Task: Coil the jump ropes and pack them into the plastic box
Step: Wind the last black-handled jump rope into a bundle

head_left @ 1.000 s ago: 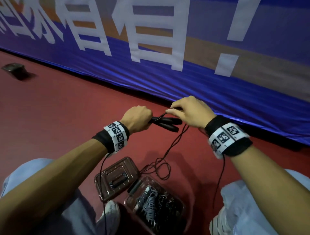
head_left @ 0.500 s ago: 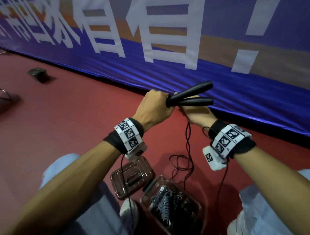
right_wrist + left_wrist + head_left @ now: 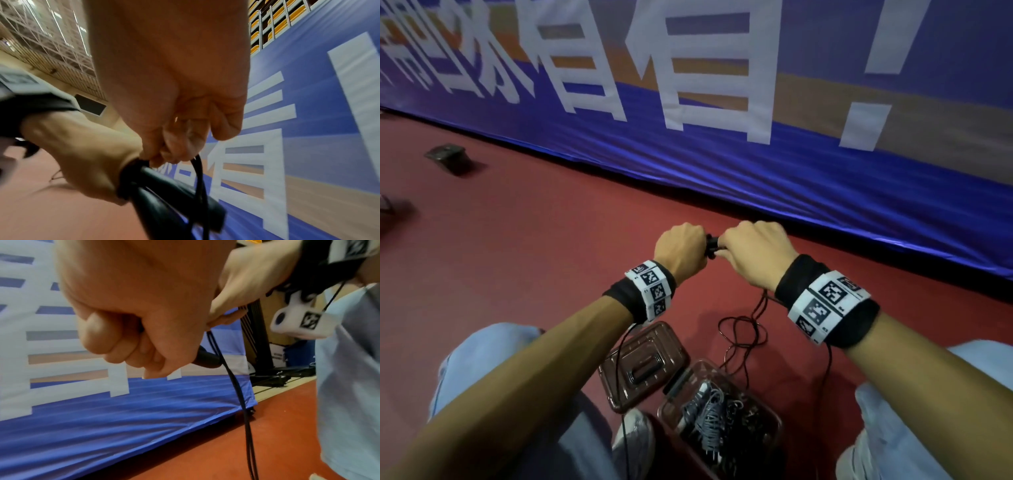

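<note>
Left to right. Far left on the red floor [image 3: 524, 240]: a small dark object [image 3: 446, 156] lying well apart from the person, too blurred to identify. Centre: the left hand [image 3: 681, 251], its grip curled tight around the two black jump-rope handles [image 3: 174, 194], which lie side by side and project rightward from the fist. Immediately right, touching the handle ends: the right hand [image 3: 755, 255], its grip pinched together on the thin black cord [image 3: 238, 386] where it leaves the handles; in the left wrist view two strands drop from these fingers toward the floor. Below the hands the slack cord lies in loose loops on the floor, on the far side of the plastic box [image 3: 770, 416]. The box stands open on the floor between the person's knees, near the bottom edge of the head view, and contains coiled ropes [image 3: 709, 414], some grey and some dark. Its brownish transparent lid [image 3: 643, 365] lies flat just to the left of the box, touching it at one corner. Far side, spanning the whole width: a blue banner [image 3: 756, 178] with large white characters, its lower edge meeting the floor
</note>
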### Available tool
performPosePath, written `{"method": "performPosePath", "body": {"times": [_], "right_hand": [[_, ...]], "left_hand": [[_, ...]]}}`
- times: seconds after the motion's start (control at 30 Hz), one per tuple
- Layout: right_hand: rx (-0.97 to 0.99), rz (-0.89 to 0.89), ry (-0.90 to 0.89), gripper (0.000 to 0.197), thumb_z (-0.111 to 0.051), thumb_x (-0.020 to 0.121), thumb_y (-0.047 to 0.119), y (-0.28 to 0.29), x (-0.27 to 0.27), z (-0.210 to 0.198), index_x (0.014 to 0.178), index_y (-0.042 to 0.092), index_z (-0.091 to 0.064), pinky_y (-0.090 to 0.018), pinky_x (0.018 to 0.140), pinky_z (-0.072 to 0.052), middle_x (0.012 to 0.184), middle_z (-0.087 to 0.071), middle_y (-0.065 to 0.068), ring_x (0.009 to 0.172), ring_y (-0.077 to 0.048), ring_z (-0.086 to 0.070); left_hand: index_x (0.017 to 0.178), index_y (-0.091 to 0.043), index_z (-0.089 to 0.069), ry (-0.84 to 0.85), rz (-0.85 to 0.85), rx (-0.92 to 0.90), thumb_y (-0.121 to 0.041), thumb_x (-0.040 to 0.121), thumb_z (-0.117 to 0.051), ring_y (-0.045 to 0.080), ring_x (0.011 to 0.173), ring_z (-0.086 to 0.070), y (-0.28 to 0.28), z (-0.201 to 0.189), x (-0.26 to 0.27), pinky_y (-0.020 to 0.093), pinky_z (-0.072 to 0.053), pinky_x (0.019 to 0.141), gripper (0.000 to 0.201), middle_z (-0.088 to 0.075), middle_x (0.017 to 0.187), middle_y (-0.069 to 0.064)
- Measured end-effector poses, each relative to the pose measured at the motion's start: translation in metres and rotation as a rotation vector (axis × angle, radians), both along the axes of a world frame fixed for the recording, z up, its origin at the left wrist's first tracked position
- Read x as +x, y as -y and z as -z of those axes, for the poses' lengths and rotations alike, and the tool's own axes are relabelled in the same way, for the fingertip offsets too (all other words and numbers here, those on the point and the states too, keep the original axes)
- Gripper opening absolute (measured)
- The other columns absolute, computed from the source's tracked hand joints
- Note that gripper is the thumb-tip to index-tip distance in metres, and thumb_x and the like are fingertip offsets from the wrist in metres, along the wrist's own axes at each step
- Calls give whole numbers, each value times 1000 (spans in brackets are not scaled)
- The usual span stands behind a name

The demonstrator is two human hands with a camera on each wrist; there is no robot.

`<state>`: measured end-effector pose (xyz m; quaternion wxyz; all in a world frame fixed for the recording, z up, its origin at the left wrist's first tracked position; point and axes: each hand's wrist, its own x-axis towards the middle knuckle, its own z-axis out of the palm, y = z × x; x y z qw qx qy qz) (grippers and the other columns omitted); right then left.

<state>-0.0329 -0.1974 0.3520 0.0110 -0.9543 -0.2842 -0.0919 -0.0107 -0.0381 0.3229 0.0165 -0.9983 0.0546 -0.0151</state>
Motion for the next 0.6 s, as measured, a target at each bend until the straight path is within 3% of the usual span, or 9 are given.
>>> {"method": "performPosePath", "body": {"times": [0.1,0.2,0.27,0.37,0.43,0.5,0.6], "right_hand": [[40,76,-2,43,-56,93,65,14,11,-5,100,27,-74,-33,67,-35,97,-72,-3,94,-31,-68],[162,155,-63,64,-68,66,84,31,22,-9,72,21,-67,-32,61,-38,71,-66,3,74,-27,-63],[273,158,-186,72,-67,60,89,36,24,-7,64,17,-64,-33,58,-43,56,-58,5,61,-20,-57],[503,94,-412,80,-69,67,83,41,26,-3,62,5,-54,-33,54,-31,51,-39,1,50,-16,-35],[647,-11,-591,78,-70,78,72,42,25,-1,62,-1,-49,-31,54,-26,56,-35,-4,51,-15,-30],[764,-120,-790,72,-62,85,66,38,21,-1,71,-4,-58,-27,55,-29,61,-42,-5,54,-14,-36],[1083,-190,-1140,53,-51,90,58,25,17,7,93,7,-65,-25,58,-39,71,-53,-3,58,-10,-47]], "left_hand": [[94,-7,-67,-43,119,113,-23,91,-58,40,86,-67,11,3,-5,37,-41,61,19,-69,96,16],[93,-11,-69,-57,313,272,-24,92,-55,37,81,-67,9,-5,-6,35,-41,60,19,-69,93,12],[92,-14,-68,-27,393,321,-27,93,-53,35,77,-66,4,-11,-7,37,-45,61,21,-70,91,9],[92,-17,-67,78,480,256,-28,92,-54,36,73,-66,-7,-20,-5,37,-45,59,17,-70,88,5],[82,-13,-65,217,579,150,-26,90,-59,38,58,-63,-15,-26,-7,36,-43,49,16,-67,75,6],[72,-12,-62,346,642,27,-28,86,-52,35,45,-57,-21,-31,-12,33,-44,40,23,-62,64,5],[70,-13,-65,511,636,-135,-35,77,-48,33,46,-57,-25,-44,-19,33,-45,39,29,-62,64,2]]}}
